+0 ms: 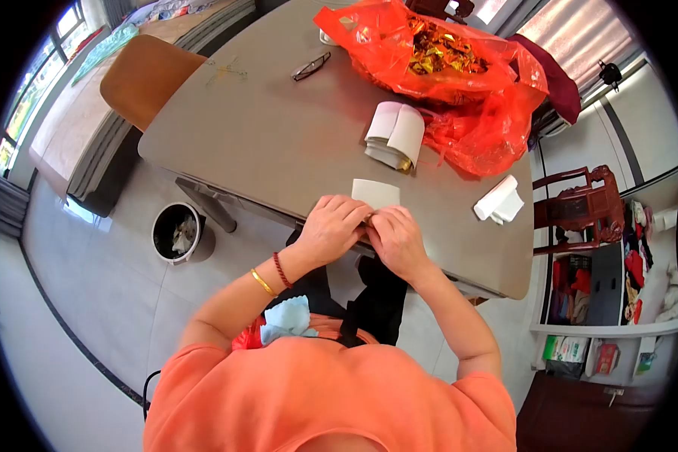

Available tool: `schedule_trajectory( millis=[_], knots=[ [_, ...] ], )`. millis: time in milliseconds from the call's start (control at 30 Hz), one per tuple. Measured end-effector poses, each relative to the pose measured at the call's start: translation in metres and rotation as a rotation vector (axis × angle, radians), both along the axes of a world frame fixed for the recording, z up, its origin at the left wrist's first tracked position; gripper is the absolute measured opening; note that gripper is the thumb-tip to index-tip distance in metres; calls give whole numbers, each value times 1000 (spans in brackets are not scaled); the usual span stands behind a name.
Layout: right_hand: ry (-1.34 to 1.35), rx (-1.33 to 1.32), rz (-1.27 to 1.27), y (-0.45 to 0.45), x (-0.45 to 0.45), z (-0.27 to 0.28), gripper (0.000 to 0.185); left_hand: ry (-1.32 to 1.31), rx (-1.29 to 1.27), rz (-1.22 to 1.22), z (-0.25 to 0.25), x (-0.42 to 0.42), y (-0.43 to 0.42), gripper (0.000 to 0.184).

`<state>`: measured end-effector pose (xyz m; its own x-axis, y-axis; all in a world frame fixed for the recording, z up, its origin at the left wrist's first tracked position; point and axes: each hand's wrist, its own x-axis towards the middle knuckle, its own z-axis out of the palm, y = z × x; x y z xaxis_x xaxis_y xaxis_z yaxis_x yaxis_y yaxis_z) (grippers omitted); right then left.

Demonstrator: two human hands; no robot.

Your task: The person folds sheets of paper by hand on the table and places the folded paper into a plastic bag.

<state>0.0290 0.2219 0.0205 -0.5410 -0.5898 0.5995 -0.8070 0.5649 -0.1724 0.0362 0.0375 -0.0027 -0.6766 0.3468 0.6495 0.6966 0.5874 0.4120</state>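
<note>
At the near edge of the table, my left hand (334, 228) and my right hand (399, 239) meet with their fingertips pinched together. A small pale sheet of paper (377, 193) sticks out beyond my fingers over the table top. Both hands are closed at its near edge; the part between the fingertips is mostly hidden. Just past the sheet stands a thick stack of pale paper (398, 134), its top leaves curling, with a small golden bit at its lower corner.
A red plastic bag (474, 124) holding shiny gold folded pieces (444, 49) covers the table's far right. A white folded packet (499, 200) lies at the right, eyeglasses (311, 66) farther back. A bin (181, 232) stands on the floor left; chairs (147, 79) flank the table.
</note>
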Motion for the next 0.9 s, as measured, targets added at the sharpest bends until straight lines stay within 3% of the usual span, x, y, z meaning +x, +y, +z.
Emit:
schedule_trajectory(
  millis=[133, 367, 500, 667, 767, 867, 900],
  knots=[
    [-193, -62, -97, 17, 30, 6, 15, 0, -54, -113, -6, 6, 2, 18],
    [-470, -263, -162, 49, 29, 1, 8, -152, 119, -156, -7, 2, 0, 7],
    [-476, -283, -357, 48, 17, 0, 13, -260, 82, -47, 2, -6, 10, 10],
    [-325, -241, -402, 48, 4, -13, 14, -292, 128, 36, 7, -11, 23, 22],
    [-377, -238, -445, 42, 4, -13, 16, -43, 71, 113, 10, -7, 22, 32],
    [-358, -156, -470, 42, 1, -14, 19, 229, -148, -30, 8, 7, 17, 44],
    [-369, -132, -481, 43, 0, -14, 19, 201, -189, -51, 6, 15, 19, 46]
  ],
)
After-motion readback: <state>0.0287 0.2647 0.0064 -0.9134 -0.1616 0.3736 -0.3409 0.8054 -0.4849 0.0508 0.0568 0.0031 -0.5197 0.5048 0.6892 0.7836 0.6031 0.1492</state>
